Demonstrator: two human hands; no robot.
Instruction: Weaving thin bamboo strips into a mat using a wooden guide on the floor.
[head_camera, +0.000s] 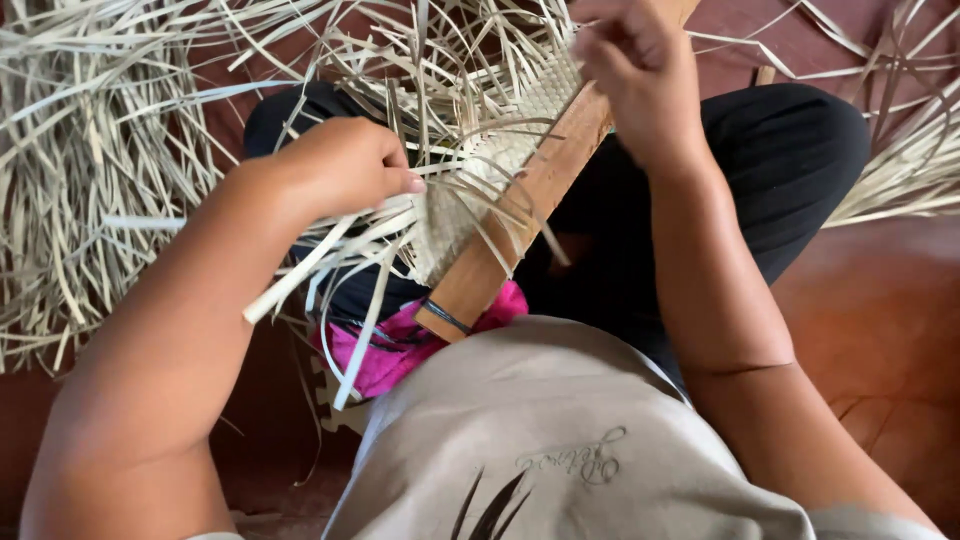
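Beige shirt (560, 440) fills the bottom edge, nearest the lens, with a pink cloth (400, 345) on the lap above it and black trousers (790, 150) beyond. Left hand (345, 165) is curled into a closed fist around a bundle of pale flat strips (330, 250) that fan out toward the lower left, just beside the woven mat piece (500, 165), which lies against a slanted wooden board (520, 210) at centre frame. Right hand (640, 70) sits at the board's upper end with fingers bent down onto the weave, grip blurred so cannot tell how tight; loose strip pile (90, 150) lies far left on the floor.
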